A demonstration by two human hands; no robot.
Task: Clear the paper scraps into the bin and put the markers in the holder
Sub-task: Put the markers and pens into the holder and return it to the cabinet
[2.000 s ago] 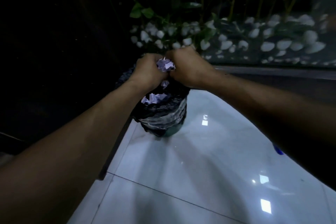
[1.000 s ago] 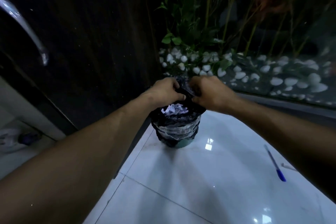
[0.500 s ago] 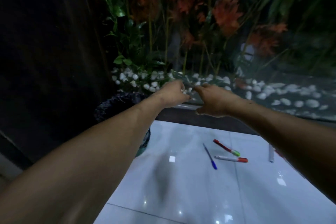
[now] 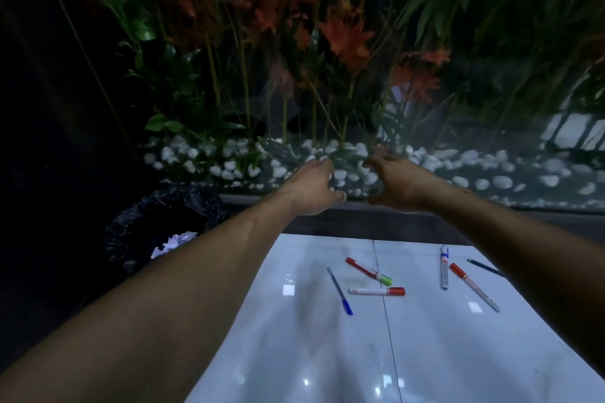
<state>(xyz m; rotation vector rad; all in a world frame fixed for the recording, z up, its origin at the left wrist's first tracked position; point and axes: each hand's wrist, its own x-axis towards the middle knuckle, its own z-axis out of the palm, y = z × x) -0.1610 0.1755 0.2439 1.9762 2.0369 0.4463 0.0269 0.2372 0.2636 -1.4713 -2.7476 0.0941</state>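
My left hand (image 4: pixel 316 188) and my right hand (image 4: pixel 397 185) hover side by side above the far edge of the white tiled floor, fingers loosely apart, holding nothing. The bin (image 4: pixel 157 232), lined with a black bag, stands at the left with white paper scraps (image 4: pixel 172 244) inside, partly hidden by my left forearm. On the floor below my hands lie a blue pen (image 4: pixel 340 291), a red marker with a green cap (image 4: pixel 368 270), a white marker with a red cap (image 4: pixel 376 291), a grey marker (image 4: pixel 443 267), a red-capped marker (image 4: pixel 474 288) and a dark pen (image 4: pixel 484 268). No holder is visible.
A glass panel (image 4: pixel 491 173) runs along the back, with white pebbles (image 4: pixel 229 160) and red and green plants (image 4: pixel 343 33) behind it. A dark wall (image 4: pixel 49 108) rises at the left. The glossy tiles (image 4: pixel 327 353) stretch toward me.
Both hands let the scraps drop into the bin, came off it and moved right. The view swung up and right, bringing the markers and pens into sight.
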